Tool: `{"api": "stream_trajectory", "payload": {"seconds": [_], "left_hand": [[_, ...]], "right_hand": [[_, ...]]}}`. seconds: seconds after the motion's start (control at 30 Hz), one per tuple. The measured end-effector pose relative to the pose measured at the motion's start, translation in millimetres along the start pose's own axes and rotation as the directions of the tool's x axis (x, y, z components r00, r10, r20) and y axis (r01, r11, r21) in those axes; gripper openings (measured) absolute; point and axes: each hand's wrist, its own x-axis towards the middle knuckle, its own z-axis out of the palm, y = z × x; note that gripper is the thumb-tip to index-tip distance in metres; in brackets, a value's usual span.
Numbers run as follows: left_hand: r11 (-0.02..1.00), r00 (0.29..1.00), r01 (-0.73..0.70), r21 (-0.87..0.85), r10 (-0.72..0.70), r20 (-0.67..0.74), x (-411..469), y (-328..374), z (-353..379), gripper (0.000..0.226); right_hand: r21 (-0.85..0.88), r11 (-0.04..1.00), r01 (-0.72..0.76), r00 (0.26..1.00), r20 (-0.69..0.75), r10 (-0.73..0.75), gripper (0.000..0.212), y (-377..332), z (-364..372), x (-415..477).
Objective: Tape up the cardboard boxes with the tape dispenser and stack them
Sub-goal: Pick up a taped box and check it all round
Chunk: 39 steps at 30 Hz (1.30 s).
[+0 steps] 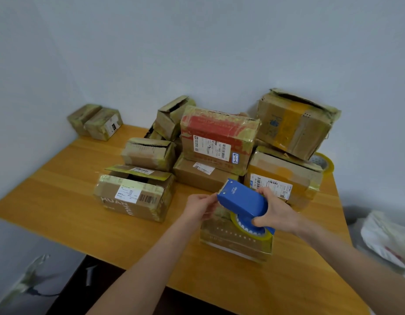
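Right grip (273, 211) wraps the tape dispenser (241, 201), which looks like light, rigid plastic; left grip (200, 206) pinches its front end. Best held by the body, clear of the cutter, I'd say.

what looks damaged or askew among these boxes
The back-right box has torn, crumpled top flaps and sits tilted on the box under it. The front-left box has a flap standing open, and the small box behind it gapes along its top seam.
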Motion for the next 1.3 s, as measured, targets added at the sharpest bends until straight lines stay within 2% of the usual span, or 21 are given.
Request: {"api": "stream_trajectory", "payload": {"seconds": [0.23,0.37,0.5,0.8,0.9,0.97,1.03,1.1,1.2,1.27,1.3], "left_hand": [[0.948,0.965,-0.164,0.273,0.212,-0.156,5.5,-2.7,-12.6,0.019],[0.950,0.958,-0.147,0.275,0.207,-0.201,7.8,-7.3,-26.5,0.017],[0.955,0.943,-0.140,0.260,0.209,-0.258,15.3,-12.2,-53.1,0.020],[0.918,0.929,-0.092,0.386,0.219,-0.298,29.3,-39.4,-45.5,0.021],[0.886,0.937,-0.080,0.457,0.223,-0.269,34.0,-46.5,-39.9,0.024],[0.842,0.947,-0.073,0.534,0.226,-0.227,36.1,-52.9,-35.9,0.027],[0.750,0.955,-0.073,0.657,0.242,-0.170,37.8,-58.0,-31.0,0.031],[0.588,0.960,-0.091,0.804,0.267,-0.087,39.3,-57.8,-28.9,0.034],[0.365,0.965,-0.076,0.928,0.262,-0.023,39.7,-56.9,-38.8,0.052],[0.354,0.930,-0.096,0.930,0.366,-0.043,30.6,-55.6,-47.5,0.050],[0.356,0.882,-0.169,0.919,0.471,-0.020,23.2,-55.6,-48.6,0.047]], "right_hand": [[-0.156,0.986,0.065,0.997,-0.039,-0.072,0.064,-13.5,6.0,5.6],[-0.239,0.965,0.108,0.993,-0.014,-0.115,0.060,-18.2,2.5,8.5],[-0.300,0.950,0.083,0.996,-0.016,-0.092,0.057,-10.5,-14.0,4.7],[-0.318,0.947,0.043,0.998,-0.029,-0.055,0.063,2.2,-6.4,2.3],[-0.312,0.949,0.044,0.998,-0.035,-0.057,0.063,3.7,-5.0,1.8],[-0.325,0.945,0.046,0.997,-0.043,-0.063,0.063,3.7,-3.9,0.8],[-0.330,0.943,0.046,0.997,-0.050,-0.066,0.064,3.3,-2.9,0.8],[-0.333,0.942,0.044,0.996,-0.055,-0.065,0.064,3.1,-2.3,1.3],[-0.337,0.941,0.038,0.996,-0.060,-0.062,0.065,2.2,-2.2,1.7],[-0.348,0.937,0.042,0.995,-0.072,-0.071,0.066,0.7,-1.1,1.8],[-0.357,0.933,0.045,0.994,-0.078,-0.078,0.065,-0.3,-0.4,2.1]]}}
